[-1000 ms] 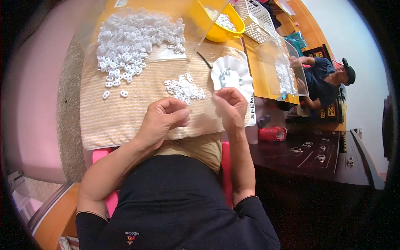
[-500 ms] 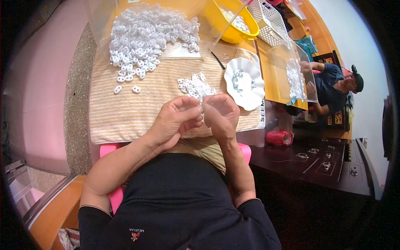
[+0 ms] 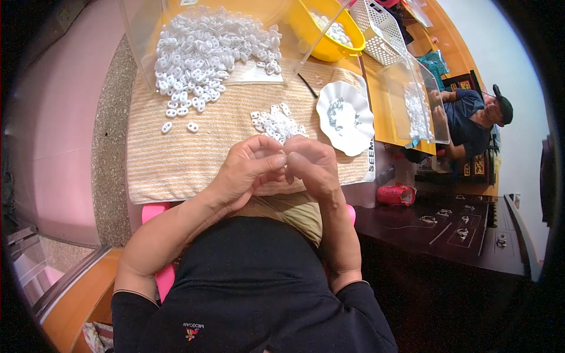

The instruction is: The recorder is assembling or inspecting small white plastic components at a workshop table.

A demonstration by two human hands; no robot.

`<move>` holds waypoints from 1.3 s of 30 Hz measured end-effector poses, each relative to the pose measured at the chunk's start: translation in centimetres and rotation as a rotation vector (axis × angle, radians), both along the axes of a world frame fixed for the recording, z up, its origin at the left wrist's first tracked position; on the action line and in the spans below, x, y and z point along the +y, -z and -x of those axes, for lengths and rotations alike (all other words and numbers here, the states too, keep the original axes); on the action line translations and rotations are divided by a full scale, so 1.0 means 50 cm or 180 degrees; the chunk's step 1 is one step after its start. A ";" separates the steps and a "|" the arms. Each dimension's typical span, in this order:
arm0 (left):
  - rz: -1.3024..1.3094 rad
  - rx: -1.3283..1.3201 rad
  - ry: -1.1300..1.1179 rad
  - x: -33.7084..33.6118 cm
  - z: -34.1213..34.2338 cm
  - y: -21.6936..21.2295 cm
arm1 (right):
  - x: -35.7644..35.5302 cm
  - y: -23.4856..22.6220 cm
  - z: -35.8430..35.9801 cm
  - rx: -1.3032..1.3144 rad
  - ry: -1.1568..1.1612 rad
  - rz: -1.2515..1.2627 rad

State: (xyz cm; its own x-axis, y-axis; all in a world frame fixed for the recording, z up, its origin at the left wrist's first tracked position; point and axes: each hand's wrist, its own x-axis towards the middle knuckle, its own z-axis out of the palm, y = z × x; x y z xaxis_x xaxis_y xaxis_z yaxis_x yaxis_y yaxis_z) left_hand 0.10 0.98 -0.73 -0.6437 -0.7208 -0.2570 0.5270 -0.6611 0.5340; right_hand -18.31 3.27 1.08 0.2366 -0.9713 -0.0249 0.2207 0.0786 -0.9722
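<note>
Keep your left hand [image 3: 247, 167] and right hand [image 3: 312, 165] pinched fingertip to fingertip over the striped towel [image 3: 176, 159], though what they clamp is hidden, just below the small pile of white pieces [image 3: 275, 122].

A pale pink wall [image 3: 47, 117] fills the left side, with a speckled grey strip of stone surface [image 3: 109, 153] running beside it. The desk [image 3: 391, 120] has an orange-yellow top stretching toward the upper right. On the right stands a dark, almost black low cabinet [image 3: 465, 235] with a glossy top. Behind it a light bluish-white wall [image 3: 518, 53] shows. At lower left lies a brown wooden edge [image 3: 70, 306]. Light is bright and even
</note>
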 end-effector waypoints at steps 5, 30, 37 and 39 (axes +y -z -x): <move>0.0061 -0.0093 0.0016 -0.003 0.000 -0.005 | -0.001 0.000 0.006 -0.0078 -0.0113 -0.0104; 0.0075 -0.0339 -0.0123 -0.011 -0.003 -0.002 | 0.002 0.032 0.015 0.0344 0.0380 -0.0200; 0.0011 -0.0318 -0.0147 -0.012 -0.003 0.008 | 0.002 0.041 -0.002 0.0309 0.0555 0.0028; 0.0027 -0.0314 -0.0150 -0.012 -0.003 0.011 | 0.001 0.044 -0.003 0.0337 0.0538 0.0110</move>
State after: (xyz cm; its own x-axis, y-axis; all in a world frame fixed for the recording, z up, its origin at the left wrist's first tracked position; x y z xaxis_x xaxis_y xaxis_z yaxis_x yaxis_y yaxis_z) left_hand 0.24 0.36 -1.28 -0.5809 -0.7521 -0.3113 0.5021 -0.6321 0.5903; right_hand -18.17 3.34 -1.11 0.0680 -0.9977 -0.0069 0.1242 0.0153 -0.9921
